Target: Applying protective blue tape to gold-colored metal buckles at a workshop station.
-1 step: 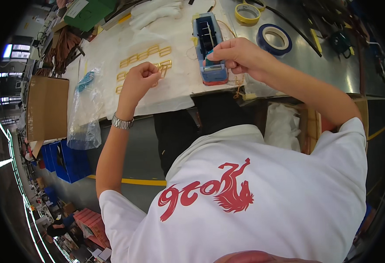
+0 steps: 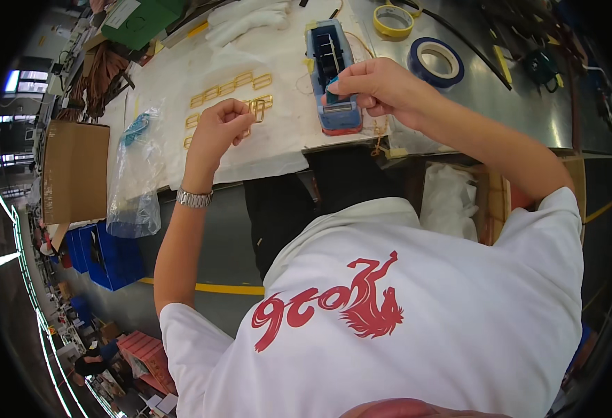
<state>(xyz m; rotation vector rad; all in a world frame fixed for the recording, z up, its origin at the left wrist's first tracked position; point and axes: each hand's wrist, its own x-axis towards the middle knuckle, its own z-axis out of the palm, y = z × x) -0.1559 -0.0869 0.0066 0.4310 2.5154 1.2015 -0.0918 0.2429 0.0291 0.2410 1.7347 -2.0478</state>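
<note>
The left hand (image 2: 221, 129) hovered over the white sheet (image 2: 278, 136) that covered the near part of the tabletop (image 2: 529, 104), its fingers curled in a narrow pinch around a small yellow rectangular loop (image 2: 256, 110). More yellow loops (image 2: 228, 88) lay in a slanting row on the sheet just beyond that hand, toward the far edge, and a few others sat at the hand's left. A metal wristwatch (image 2: 194, 198) circled the left wrist.

The right hand (image 2: 379, 87) rested on the blue tape dispenser (image 2: 330, 70), which stood near the middle of the tabletop, close to its near edge, with its red base at the edge of the white sheet. Thumb and forefinger were pressed together at the dispenser's near end, seemingly on a bit of blue tape, though the piece itself was too small to make out for certain.

To the right of the dispenser, on the bare grey metal, lay a roll of blue tape (image 2: 436, 61), and beyond it, toward the far edge, a roll of yellow tape (image 2: 393, 21). A clear plastic bag (image 2: 133, 177) hung over the left end of the tabletop, beside a brown cardboard box (image 2: 75, 171). Blue bins (image 2: 104, 254) stood on the floor below the box. A green box (image 2: 142, 21) sat at the far left corner. The person wore a white shirt (image 2: 417, 320) with a red print on it
</note>
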